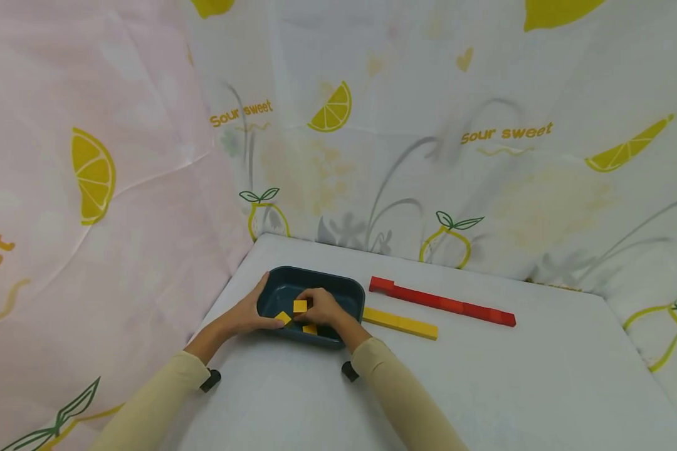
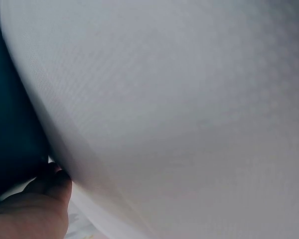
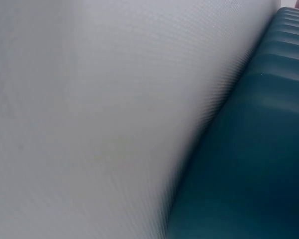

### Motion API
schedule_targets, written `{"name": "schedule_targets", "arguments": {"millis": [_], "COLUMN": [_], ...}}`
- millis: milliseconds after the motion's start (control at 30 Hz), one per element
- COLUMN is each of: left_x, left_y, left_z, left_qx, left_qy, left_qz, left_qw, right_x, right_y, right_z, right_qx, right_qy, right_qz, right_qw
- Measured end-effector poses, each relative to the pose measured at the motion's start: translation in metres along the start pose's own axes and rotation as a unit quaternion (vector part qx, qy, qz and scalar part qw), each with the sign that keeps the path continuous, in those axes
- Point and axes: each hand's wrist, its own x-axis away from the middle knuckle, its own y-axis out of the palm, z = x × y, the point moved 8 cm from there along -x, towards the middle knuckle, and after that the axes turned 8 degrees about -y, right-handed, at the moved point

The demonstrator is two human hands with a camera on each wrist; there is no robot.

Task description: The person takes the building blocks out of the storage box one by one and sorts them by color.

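A dark blue tub [image 1: 341,289] with rounded corners stands on the white table. My left hand [image 1: 247,313] grips its left end, fingers at the far rim and thumb reaching over the near side. In the left wrist view, part of the left hand [image 2: 37,206] shows beside the tub's wall [image 2: 15,114]. My right hand [image 1: 326,308] is down inside the tub and pinches a yellow block [image 1: 300,305]. Another yellow block [image 1: 283,318] lies by the left thumb, and a third yellow block [image 1: 309,329] lies below the right fingers. The tub's wall [image 3: 249,164] fills the right wrist view's right side.
To the right of the tub, a row of yellow blocks [image 1: 400,323] lies on the table [image 1: 519,382]. Behind it runs a longer row of red blocks [image 1: 442,303], its left end block set a little higher. Lemon-printed cloth [image 1: 395,156] hangs at the back and left.
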Motion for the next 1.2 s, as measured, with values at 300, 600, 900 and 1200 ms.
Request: {"name": "schedule_targets", "arguments": {"millis": [300,600,900,1200], "left_x": [-0.001,0.0,0.002,0.001], "left_y": [-0.001,-0.001,0.001,0.0], "left_z": [0.0,-0.003,0.0,-0.002], "left_qx": [0.001,0.003,0.004,0.0], "left_qy": [-0.004,-0.011,-0.015,-0.027], "left_qz": [0.003,0.005,0.006,0.012], "left_qw": [1.0,0.9999,0.9999,0.9996], "right_x": [0.0,0.005,0.02,0.055], "right_y": [-0.002,-0.014,-0.033,-0.066], "right_z": [-0.003,-0.01,-0.023,-0.026], "right_qx": [-0.007,-0.019,-0.011,0.009], "right_qy": [-0.014,-0.059,-0.081,-0.103], "right_qz": [0.016,0.073,0.076,0.068], "right_qw": [0.9997,0.9954,0.9938,0.9923]}}
